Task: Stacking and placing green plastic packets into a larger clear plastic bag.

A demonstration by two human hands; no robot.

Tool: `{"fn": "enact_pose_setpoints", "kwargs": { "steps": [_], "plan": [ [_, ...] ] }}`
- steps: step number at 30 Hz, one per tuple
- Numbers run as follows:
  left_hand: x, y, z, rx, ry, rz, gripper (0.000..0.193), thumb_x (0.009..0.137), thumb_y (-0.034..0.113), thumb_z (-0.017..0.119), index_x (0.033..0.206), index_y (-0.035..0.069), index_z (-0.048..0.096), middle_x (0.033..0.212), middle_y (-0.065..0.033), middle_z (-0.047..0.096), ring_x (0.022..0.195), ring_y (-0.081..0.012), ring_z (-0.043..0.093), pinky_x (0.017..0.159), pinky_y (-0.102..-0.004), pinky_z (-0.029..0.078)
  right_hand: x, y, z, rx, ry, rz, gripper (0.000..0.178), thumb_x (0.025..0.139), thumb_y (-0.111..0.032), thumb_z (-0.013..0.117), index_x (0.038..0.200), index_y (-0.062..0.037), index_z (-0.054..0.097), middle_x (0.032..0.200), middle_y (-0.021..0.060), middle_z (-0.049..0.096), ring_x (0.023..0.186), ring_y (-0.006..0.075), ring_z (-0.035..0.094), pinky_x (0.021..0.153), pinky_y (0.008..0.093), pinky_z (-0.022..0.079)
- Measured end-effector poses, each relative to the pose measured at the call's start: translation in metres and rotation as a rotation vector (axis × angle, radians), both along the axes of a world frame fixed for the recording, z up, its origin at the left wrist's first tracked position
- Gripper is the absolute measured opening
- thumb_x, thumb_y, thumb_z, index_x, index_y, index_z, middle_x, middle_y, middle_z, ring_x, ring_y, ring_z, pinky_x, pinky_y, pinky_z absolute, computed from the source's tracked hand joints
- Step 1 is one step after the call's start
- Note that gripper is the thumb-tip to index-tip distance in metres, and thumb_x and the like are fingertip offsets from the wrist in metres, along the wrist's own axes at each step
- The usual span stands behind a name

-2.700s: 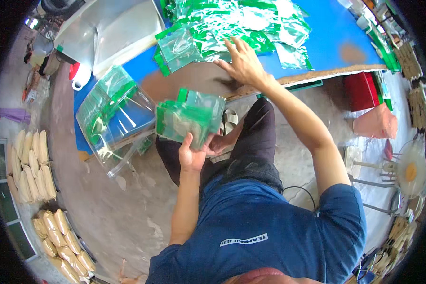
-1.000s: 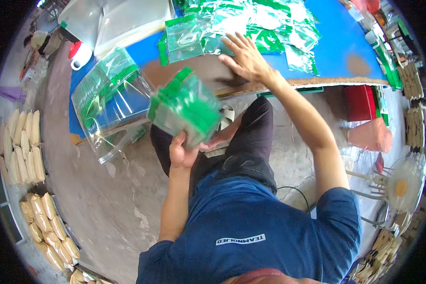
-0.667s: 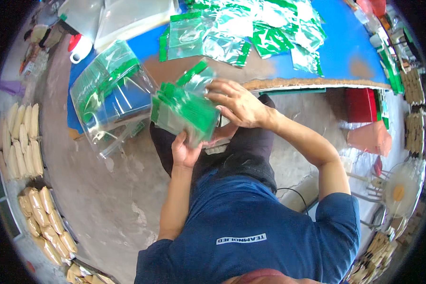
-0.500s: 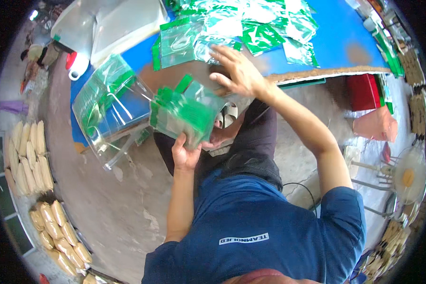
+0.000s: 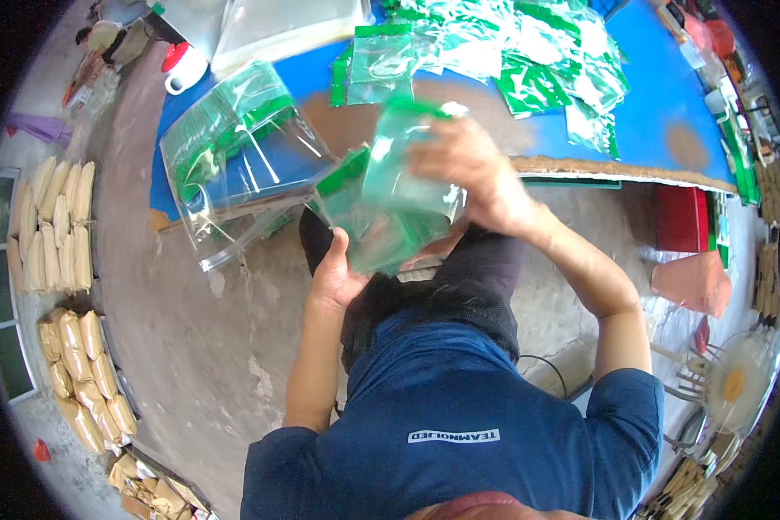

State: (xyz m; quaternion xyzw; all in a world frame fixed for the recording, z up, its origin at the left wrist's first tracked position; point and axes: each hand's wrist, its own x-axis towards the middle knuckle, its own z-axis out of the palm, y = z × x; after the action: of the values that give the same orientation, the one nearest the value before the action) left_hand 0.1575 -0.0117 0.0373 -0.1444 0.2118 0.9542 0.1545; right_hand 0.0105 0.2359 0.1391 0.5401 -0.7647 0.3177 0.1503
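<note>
My left hand (image 5: pixel 338 270) is closed on the lower edge of a stack of clear plastic bags with green bands (image 5: pixel 377 238), held above my lap. Blurred by motion, my right hand (image 5: pixel 472 173) grips one more clear bag with a green edge (image 5: pixel 394 165) just over that stack. Its fingertips are partly smeared. Past it, a spread pile of similar green-banded bags (image 5: pixel 537 48) lies on the blue table (image 5: pixel 667 113). At the table's left end, a large clear plastic bag (image 5: pixel 247 160) with green pieces inside hangs over the edge.
The table's front edge (image 5: pixel 633 176) is worn. A white jug with a red lid (image 5: pixel 185 69) stands near its left corner, beside large clear sheets (image 5: pixel 277 35). Tan packages (image 5: pixel 82 373) are stacked on the left floor. A red box (image 5: pixel 678 218), a pink bin (image 5: pixel 693 282) and a fan (image 5: pixel 737 381) stand right.
My right hand has come back from the table pile toward the stack and now holds a bag. The stack is tilted differently in my left hand. The whole view has shifted slightly.
</note>
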Motion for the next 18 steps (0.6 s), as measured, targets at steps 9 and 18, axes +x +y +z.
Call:
{"fn": "enact_pose_setpoints", "kwargs": {
  "steps": [9,18],
  "plan": [
    [-0.009,0.028,-0.018,-0.132,0.116,0.102,0.058,0.086,0.008,0.072,0.138,0.000,0.047,0.137,-0.0117,0.057,0.130,-0.0307,0.052,0.115,-0.0486,0.039,-0.135,-0.067,-0.056,0.105,0.085,-0.350,0.062,0.100,-0.055,0.041,0.137,-0.0069,0.053,0.148,0.0210,0.044,0.142,0.0412,0.035,0.117,0.0589,0.025],
    [0.002,0.014,-0.017,-0.105,0.151,0.366,0.062,0.083,0.014,0.076,0.137,0.000,0.048,0.137,-0.0099,0.056,0.128,-0.0278,0.053,0.112,-0.0452,0.041,-0.051,-0.059,-0.020,0.250,-0.528,0.069,0.035,0.103,-0.027,0.045,0.115,0.0002,0.064,0.118,0.0220,0.065,0.118,0.0395,0.059,0.102,0.0453,0.047]
  ]
}}
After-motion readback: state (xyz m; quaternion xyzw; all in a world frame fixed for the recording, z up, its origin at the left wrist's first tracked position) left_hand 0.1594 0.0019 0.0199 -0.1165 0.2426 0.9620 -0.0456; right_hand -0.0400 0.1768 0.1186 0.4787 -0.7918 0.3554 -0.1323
